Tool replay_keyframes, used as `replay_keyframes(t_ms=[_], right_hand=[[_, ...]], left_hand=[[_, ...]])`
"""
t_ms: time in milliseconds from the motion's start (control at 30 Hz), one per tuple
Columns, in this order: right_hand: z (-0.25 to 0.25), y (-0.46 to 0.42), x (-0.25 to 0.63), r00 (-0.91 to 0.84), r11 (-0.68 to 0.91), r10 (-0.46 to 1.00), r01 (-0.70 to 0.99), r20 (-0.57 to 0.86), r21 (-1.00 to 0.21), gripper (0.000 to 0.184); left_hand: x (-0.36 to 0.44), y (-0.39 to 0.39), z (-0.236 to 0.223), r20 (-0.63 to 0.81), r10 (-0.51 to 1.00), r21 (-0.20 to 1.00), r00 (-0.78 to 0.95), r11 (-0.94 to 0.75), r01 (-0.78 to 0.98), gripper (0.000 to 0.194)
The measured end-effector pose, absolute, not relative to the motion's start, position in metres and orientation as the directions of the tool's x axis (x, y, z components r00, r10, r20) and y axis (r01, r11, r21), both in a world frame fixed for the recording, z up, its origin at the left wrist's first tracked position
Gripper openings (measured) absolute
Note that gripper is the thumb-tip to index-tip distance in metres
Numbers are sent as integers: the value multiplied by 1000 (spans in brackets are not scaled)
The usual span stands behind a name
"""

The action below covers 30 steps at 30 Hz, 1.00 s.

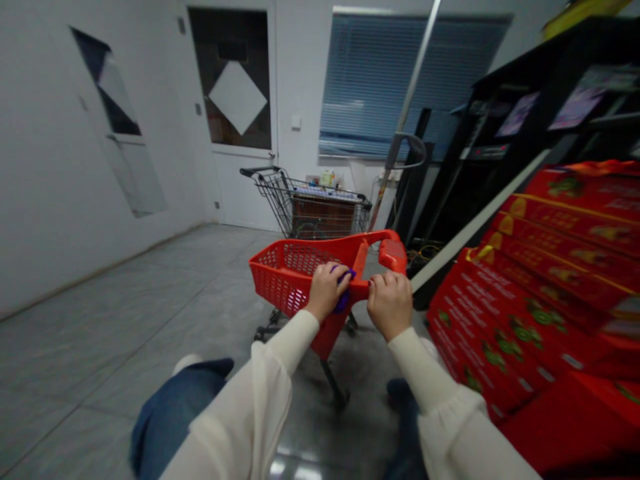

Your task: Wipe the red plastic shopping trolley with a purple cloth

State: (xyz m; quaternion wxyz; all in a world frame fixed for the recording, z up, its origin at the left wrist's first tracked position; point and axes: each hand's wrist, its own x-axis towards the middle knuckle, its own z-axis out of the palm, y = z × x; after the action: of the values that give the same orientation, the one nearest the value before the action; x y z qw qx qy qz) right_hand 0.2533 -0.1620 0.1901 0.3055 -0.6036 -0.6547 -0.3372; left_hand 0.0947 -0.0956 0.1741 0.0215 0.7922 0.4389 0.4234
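Note:
A red plastic shopping cart (287, 270) with a perforated basket stands before me on dark wheeled legs. My left hand (327, 290) is closed on a purple cloth (342, 301), which it presses against the cart's near rim. Most of the cloth is hidden under my fingers. Just to the right, my right hand (391, 300) wraps around the near end of the cart's red handle (393, 255).
Behind the red cart is a wire shopping cart (327, 213) with a brown box in it. Red printed cartons (530, 313) are stacked at right, near a black shelf (525, 87) and a leaning white bar (475, 220). A white door (243, 187) stands at the back.

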Motion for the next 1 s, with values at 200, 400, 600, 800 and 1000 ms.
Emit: replay_keyframes(t_ms=[200,400,600,800,1000], right_hand=[[188,-161,230,-18,-29,588,999,809,43,25],[189,-162,215,-56,44,561,998,826,38,25],[183,-146,251,-75,330,541,935,838,-130,37],[171,-134,252,19,385,481,894,876,-230,36],[171,-140,248,-11,380,476,905,879,-194,38]], left_hand=[[69,-79,179,585,784,427,205,-513,744,24],[75,-87,192,636,695,368,336,-656,659,23],[50,-57,185,598,766,460,236,-569,682,23],[77,-83,198,657,667,361,352,-687,631,24],[71,-74,198,646,692,403,323,-668,625,23]])
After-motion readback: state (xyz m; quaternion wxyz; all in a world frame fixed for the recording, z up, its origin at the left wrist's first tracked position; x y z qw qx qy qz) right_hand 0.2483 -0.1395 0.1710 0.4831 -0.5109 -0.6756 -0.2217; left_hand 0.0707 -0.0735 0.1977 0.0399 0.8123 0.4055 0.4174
